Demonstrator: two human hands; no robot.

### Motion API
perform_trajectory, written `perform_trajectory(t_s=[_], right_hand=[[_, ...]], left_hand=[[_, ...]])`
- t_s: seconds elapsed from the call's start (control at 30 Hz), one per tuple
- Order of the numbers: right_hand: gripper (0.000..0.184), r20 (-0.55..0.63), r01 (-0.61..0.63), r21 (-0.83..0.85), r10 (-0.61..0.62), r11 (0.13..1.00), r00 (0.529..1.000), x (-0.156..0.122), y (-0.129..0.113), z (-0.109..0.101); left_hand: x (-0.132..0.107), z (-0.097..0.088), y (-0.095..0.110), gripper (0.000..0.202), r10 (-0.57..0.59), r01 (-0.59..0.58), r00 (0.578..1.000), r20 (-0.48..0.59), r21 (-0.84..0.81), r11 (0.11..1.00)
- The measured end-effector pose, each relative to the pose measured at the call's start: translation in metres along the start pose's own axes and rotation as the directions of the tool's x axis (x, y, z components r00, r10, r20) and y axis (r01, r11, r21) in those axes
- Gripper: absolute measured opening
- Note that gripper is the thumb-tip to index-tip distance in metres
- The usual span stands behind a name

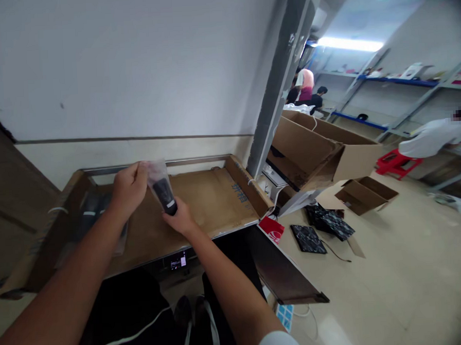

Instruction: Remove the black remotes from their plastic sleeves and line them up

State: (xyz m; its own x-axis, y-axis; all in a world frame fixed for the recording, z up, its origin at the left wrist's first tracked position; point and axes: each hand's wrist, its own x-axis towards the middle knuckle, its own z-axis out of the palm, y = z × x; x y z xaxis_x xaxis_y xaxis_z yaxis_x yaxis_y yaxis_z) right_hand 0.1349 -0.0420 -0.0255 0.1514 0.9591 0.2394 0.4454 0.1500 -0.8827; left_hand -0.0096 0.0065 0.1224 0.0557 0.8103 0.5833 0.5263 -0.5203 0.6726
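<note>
My left hand [129, 190] pinches the upper end of a clear plastic bag [159, 170]. Inside the bag is a dark, tube-shaped item [162, 191] with a pale band near its lower end; its exact kind I cannot make out. My right hand [180, 216] is closed round the lower end of this bagged item. Both hands are above a cardboard-lined shelf [204, 194]. Partly behind my left forearm, several similar dark bagged items [89, 213] lie at the shelf's left side.
Right of the shelf rises a grey metal post [276, 82], with a large open cardboard box [310, 147] beyond it. A smaller box [365, 194] and dark patterned packages [307, 238] lie on the floor. People sit farther back, one near a red stool [398, 163].
</note>
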Motion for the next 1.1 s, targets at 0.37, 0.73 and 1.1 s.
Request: perform_trajectory(t_s=[0.37, 0.73, 1.1], right_hand=[[0.034, -0.049, -0.004, -0.08, 0.0, 0.997, 0.999, 0.0, -0.004, -0.004], [0.031, -0.089, 0.044, -0.114, -0.054, 0.993, 0.995, 0.002, -0.002, -0.003], [0.039, -0.109, -0.028, -0.113, 0.016, 0.993, 0.994, 0.003, -0.001, -0.001]], left_hand=[[0.008, -0.007, 0.004, 0.032, 0.021, -0.027, 0.998, -0.065, -0.084, 0.996], [0.034, -0.026, 0.017, 0.035, 0.178, -0.197, 0.977, 0.119, 0.164, 0.967], [0.027, -0.062, 0.067, 0.048, 0.288, -0.281, 0.958, -0.004, 0.21, 0.937]])
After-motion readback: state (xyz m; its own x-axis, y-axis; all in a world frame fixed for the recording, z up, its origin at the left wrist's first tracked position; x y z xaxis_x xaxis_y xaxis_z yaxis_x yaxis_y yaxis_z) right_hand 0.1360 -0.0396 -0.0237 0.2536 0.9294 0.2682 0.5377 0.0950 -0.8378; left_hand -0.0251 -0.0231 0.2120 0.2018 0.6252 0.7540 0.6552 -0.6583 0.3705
